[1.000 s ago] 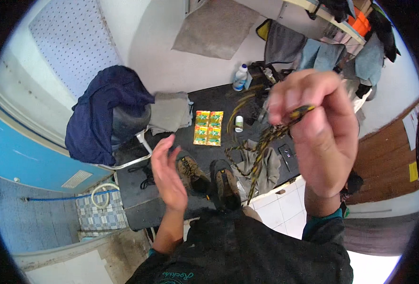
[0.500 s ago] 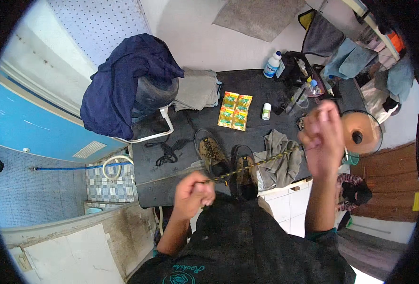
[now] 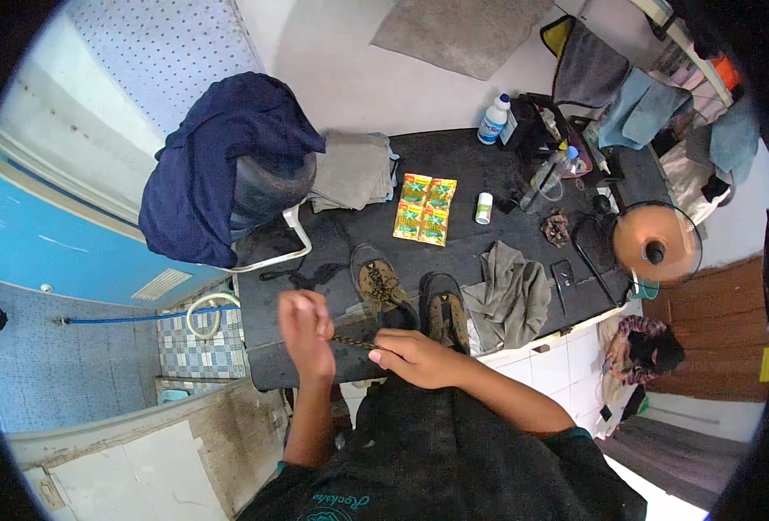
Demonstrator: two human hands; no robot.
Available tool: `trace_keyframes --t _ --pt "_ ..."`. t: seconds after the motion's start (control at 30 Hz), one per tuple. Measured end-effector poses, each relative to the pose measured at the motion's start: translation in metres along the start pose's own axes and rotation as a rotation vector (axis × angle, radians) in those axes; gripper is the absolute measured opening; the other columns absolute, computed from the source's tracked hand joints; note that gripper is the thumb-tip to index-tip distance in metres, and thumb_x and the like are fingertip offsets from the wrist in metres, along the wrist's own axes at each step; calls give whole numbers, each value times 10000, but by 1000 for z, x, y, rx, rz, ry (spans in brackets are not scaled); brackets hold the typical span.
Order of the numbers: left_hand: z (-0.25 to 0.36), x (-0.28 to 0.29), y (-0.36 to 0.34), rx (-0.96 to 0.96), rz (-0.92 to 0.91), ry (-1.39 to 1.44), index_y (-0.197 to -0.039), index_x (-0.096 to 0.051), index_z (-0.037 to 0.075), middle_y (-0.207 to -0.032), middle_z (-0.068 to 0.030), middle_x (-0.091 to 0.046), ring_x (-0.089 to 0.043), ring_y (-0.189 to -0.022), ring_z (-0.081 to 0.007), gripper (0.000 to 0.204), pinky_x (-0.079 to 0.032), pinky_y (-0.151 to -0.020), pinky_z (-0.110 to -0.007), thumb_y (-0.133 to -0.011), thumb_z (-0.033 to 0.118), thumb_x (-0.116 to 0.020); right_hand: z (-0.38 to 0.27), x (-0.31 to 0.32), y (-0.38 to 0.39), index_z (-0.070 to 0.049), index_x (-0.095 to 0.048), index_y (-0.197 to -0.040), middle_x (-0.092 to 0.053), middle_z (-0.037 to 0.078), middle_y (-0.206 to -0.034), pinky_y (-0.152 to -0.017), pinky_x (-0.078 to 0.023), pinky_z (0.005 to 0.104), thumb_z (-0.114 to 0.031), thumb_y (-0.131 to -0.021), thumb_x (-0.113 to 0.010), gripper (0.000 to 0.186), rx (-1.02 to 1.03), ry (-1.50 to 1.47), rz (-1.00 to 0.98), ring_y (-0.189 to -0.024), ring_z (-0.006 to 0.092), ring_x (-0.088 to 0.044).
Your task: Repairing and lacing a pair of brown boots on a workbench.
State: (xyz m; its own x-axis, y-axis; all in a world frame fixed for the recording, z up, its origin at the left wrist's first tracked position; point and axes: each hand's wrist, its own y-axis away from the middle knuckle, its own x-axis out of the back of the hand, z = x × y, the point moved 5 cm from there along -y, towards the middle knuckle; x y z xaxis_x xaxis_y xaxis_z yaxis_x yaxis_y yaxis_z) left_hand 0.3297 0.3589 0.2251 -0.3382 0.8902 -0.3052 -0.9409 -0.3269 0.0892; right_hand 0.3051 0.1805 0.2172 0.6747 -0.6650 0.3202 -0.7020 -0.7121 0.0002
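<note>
R hand (image 3: pixel 415 357): fingers pinch yellow-black braided cord (image 3: pixel 352 341) — L hand (image 3: pixel 307 333) blurred beside it, can't tell grip — nr brown-black lace-up shoes (image 3: pixel 444 314)

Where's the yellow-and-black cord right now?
Head view, just below centre: the cord spans between the left hand and right hand, just below the left brown shoe.

Well lit; glare btm R; L hand (image 3: pixel 306 328) blurry; fisheye bend, blk rim.

Hands (image 3: pixel 305 334) drawn closer together (right hand (image 3: pixel 415 358) swung leftward); lace (image 3: pixel 354 342) span between them shorter.
</note>
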Motion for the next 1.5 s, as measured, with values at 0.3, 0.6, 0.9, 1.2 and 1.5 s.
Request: trace_keyframes --t 0.3,0.6,0.9,1.2,1.5 --pt "-73 33 42 -152 -608 -901 -861 -547 14 -764 -193 -563 -531 -654 -354 301 -434 -626 -420 -980 276 -637 39 -11 9 -16 -577 -1002 -614 220 -875 -783 -490 476 -257 -1059 -533 251 -113 29 165 -895 442 -634" --pt "-119 120 -46 -254 -293 -1174 -851 -629 -18 -827 -106 -671 -626 -792 -369 285 -508 -835 -475 -977 237 -659 98 58 83 -51 -629 -1116 -605 144 -1173 -883 -527 438 -122 -903 -740 251 -345 351 458 -1002 352 -653" --pt "-111 4 4 -235 -556 -1014 -1187 -654 16 -1203 -200 -639 -658 -1081 -403 278 -521 -932 -476 -981 203 -658 104 25 117 -120 -629 -1111 -570 79 -1261 -927 -508 477 -165 -771 -814 390 -385 943 289 -1180 360 -562" --pt "-183 -16 54 117 -887 -1300 -1318 -568 20 -1300 -201 -581 -654 -1091 -447 459 -547 -896 -562 -1063 397 -512 117 46 105 -85 -601 -1038 -651 90 -953 -694 -565 425 -115 -825 -713 243 -184 910 530 -822 292 -689" --pt "-157 -86 67 -190 -881 -1309 -1119 -616 -19 -1126 -264 -684 -727 -864 -408 458 -597 -651 -504 -969 414 -629 148 95 72 -37 -634 -1129 -705 217 -1037 -820 -554 489 -57 -904 -676 230 -276 466 679 -974 449 -674"
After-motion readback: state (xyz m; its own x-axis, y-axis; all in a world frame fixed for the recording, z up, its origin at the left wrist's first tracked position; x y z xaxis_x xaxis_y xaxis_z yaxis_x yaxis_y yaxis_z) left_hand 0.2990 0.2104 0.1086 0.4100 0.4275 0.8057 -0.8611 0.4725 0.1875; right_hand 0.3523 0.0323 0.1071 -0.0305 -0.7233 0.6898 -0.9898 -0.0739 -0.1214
